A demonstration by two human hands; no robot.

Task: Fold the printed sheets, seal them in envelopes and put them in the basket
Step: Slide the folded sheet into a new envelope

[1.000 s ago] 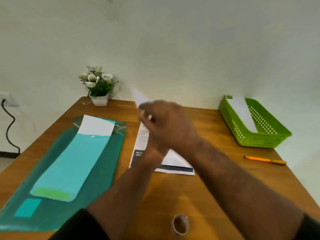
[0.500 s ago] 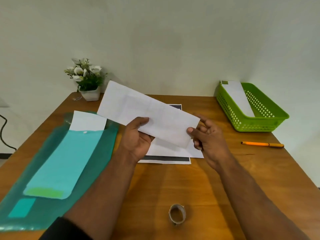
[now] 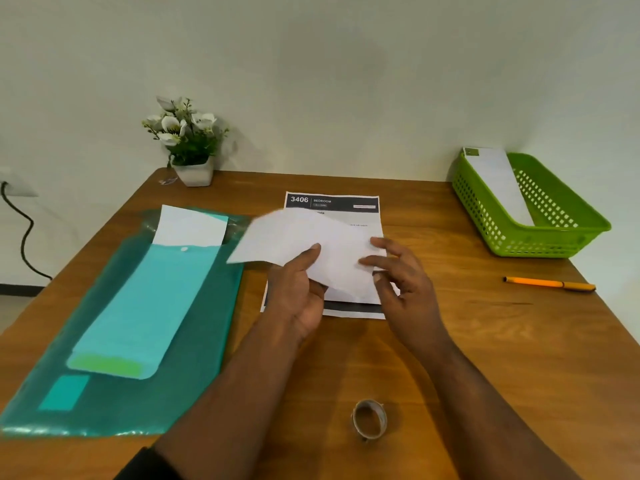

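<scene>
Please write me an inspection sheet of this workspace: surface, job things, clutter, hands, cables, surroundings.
Surface: wooden table.
Job's things: folded sheet held above printed sheet; envelopes in green folder; one envelope in green basket; tape roll near front edge.
Clutter: orange pen; flower pot.
Hands: left hand pinches folded sheet; right hand, fingers spread, at its right end.
Cables: black cable from wall socket, off the table.
Surroundings: plain wall.
</scene>
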